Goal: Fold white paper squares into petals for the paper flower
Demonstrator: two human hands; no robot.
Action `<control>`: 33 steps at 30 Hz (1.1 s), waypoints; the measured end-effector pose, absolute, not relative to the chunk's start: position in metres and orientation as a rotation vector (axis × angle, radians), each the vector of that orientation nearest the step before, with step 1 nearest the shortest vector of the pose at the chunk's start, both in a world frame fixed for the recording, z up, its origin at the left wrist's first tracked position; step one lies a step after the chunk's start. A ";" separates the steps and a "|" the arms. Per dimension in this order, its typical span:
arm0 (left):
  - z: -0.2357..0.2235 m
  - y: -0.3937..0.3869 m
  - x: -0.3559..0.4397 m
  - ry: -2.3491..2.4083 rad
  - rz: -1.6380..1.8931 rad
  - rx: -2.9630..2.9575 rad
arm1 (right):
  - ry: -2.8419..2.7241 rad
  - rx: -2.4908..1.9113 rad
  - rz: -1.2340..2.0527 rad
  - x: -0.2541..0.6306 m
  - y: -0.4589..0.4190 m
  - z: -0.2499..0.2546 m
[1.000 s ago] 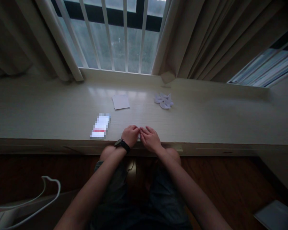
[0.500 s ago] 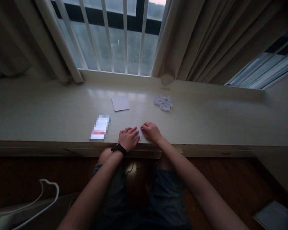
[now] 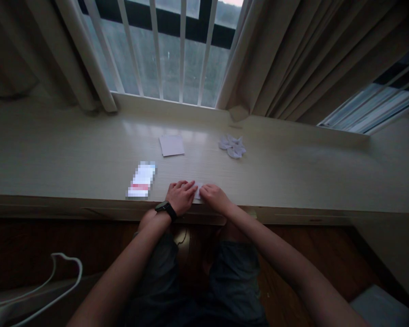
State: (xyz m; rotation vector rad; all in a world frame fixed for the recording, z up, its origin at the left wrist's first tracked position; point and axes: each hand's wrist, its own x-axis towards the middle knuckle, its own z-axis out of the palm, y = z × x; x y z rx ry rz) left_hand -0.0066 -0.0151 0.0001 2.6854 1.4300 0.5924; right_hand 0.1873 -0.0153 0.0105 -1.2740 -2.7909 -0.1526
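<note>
Lying at the near edge of the counter, the small white paper is positioned between the two hands, directly in front of the person. The left hand is open, fingers extended over the paper's left side; the right hand is curled, fingertips at its right side, and whether they pinch it cannot be told. Both hands touch the paper, neither clearly nearer; its long axis is hidden by the fingers. Beyond lie square sheets, ahead and to the left, and a folded paper flower, ahead and to the right. A phone lies left of the left hand, its screen pixelated. No brand, label or writing is legible.
</note>
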 end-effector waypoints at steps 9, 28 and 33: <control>-0.003 -0.016 -0.006 1.446 0.635 2.659 | -2.901 -1.308 -0.145 0.182 -0.016 0.021; -0.006 -0.015 -0.005 1.456 0.671 2.611 | -2.940 -1.233 -0.150 0.185 0.006 0.023; -0.002 -0.016 -0.004 1.447 0.650 2.573 | -2.968 -1.044 -0.170 0.184 -0.014 0.020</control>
